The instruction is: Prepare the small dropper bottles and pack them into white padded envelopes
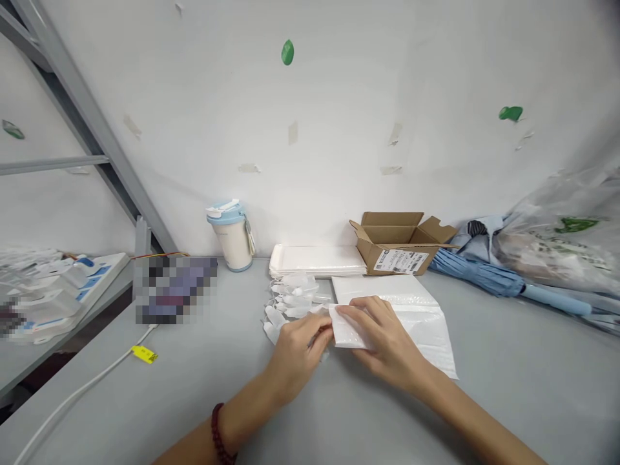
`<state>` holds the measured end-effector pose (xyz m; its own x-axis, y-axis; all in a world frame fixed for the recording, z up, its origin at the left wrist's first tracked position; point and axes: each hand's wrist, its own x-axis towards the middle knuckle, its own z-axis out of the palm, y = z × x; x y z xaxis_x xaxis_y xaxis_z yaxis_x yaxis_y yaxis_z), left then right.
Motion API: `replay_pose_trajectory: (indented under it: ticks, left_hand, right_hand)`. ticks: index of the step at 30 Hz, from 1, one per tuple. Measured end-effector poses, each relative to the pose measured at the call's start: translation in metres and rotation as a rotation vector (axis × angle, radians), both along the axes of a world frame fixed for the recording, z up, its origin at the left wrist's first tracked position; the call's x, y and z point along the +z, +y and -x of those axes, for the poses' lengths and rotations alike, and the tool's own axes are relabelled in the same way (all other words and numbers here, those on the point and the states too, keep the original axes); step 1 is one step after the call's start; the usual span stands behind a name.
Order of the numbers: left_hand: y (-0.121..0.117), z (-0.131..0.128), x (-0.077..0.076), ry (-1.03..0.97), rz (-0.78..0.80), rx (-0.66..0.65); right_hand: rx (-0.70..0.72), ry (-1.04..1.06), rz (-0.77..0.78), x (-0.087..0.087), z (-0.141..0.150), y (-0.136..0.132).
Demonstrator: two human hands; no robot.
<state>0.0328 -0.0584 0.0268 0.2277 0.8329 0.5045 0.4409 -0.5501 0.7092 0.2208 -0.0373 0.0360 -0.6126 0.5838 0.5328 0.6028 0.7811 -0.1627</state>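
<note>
A white bubble mailer [349, 328] with a small folded or narrow end is held up just above the table. My right hand [387, 339] grips it from the right, thumb below and fingers on top. My left hand [301, 354], a dark red bead bracelet on its wrist, pinches at the mailer's left edge; its fingertips are partly hidden. Under and behind my right hand, a larger white bubble mailer [431, 323] lies flat. Close beyond my left hand is a loose pile of small whitish, translucent pieces [295, 294], whose kind I cannot make out.
Against the wall stand a cream and blue tumbler [231, 237], a stack of white mailers [317, 259] and an open cardboard box [400, 255]. To the right lie a blue folded umbrella [477, 271] and a plastic bag [566, 239]. A white cable [80, 387] crosses the left side.
</note>
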Motion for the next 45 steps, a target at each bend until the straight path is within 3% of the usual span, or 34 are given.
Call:
replay_pose_trajectory:
  ticks: [3, 9, 15, 20, 25, 30, 33, 36, 41, 45]
  left_hand:
    - [0.004, 0.006, 0.007, 0.036, -0.115, 0.023]
    - [0.033, 0.034, 0.009, 0.163, -0.228, 0.282]
    - [0.06, 0.045, -0.004, 0.353, -0.149, 0.243]
    - [0.064, 0.041, -0.007, 0.439, -0.23, 0.233]
    - [0.061, 0.045, -0.001, 0.386, -0.398, 0.242]
    - [0.039, 0.041, 0.017, 0.147, -0.575, 0.372]
    - [0.023, 0.033, 0.023, -0.089, -0.432, 0.424]
    - [0.012, 0.023, 0.021, -0.28, -0.218, 0.376]
    - [0.009, 0.01, 0.011, -0.333, -0.022, 0.242]
    - [0.008, 0.005, 0.005, -0.345, 0.032, 0.19]
  right_hand:
    - [-0.021, -0.012, 0.006, 0.0, -0.001, 0.002]
    - [-0.094, -0.002, -0.001, -0.003, -0.006, 0.009]
    - [-0.094, -0.024, -0.002, -0.004, -0.006, 0.011]
    - [-0.099, -0.023, -0.003, -0.003, -0.007, 0.011]
    - [-0.11, -0.009, -0.006, -0.003, -0.007, 0.011]
    - [-0.131, 0.013, 0.001, -0.003, -0.01, 0.014]
    - [-0.162, 0.029, -0.005, -0.003, -0.013, 0.016]
    - [-0.176, 0.035, -0.023, -0.003, -0.014, 0.018]
    - [-0.151, 0.051, -0.042, -0.001, -0.013, 0.015]
    - [-0.121, 0.083, -0.062, 0.0, -0.009, 0.011]
